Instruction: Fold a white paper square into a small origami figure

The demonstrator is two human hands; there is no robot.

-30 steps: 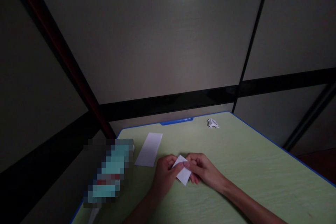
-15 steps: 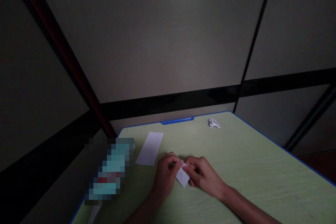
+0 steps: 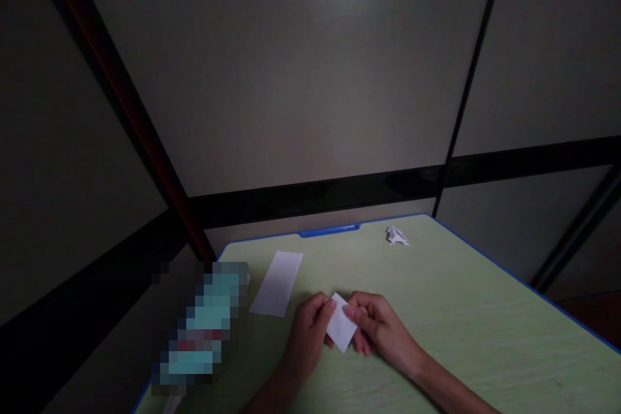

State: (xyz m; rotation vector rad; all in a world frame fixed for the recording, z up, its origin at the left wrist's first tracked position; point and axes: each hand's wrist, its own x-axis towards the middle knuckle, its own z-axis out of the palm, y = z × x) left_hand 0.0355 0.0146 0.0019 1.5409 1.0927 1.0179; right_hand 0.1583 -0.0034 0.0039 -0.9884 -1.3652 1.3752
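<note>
A small white piece of folded paper [image 3: 342, 330], diamond-shaped from here, is held between my two hands above the table. My left hand [image 3: 310, 330] pinches its left side, thumb on top and fingers curled behind. On the right side, my right hand [image 3: 378, 323] grips it the same way, thumb lying on the upper face and fingers underneath. Past my left hand a white paper strip [image 3: 277, 284] lies flat. A small folded white paper figure [image 3: 397, 236] stands near the far right corner.
The pale green table [image 3: 466, 310] has a blue edge and a blue handle [image 3: 330, 231] at the back. A blurred-out teal object [image 3: 208, 317] lies along the left edge. Grey panels [image 3: 315, 77] with a dark band rise right behind the table.
My hands have moved slightly apart, and more of the folded paper's face shows between them, now as a full diamond. The whole view has shifted a little; the strip and figure lie as before.
</note>
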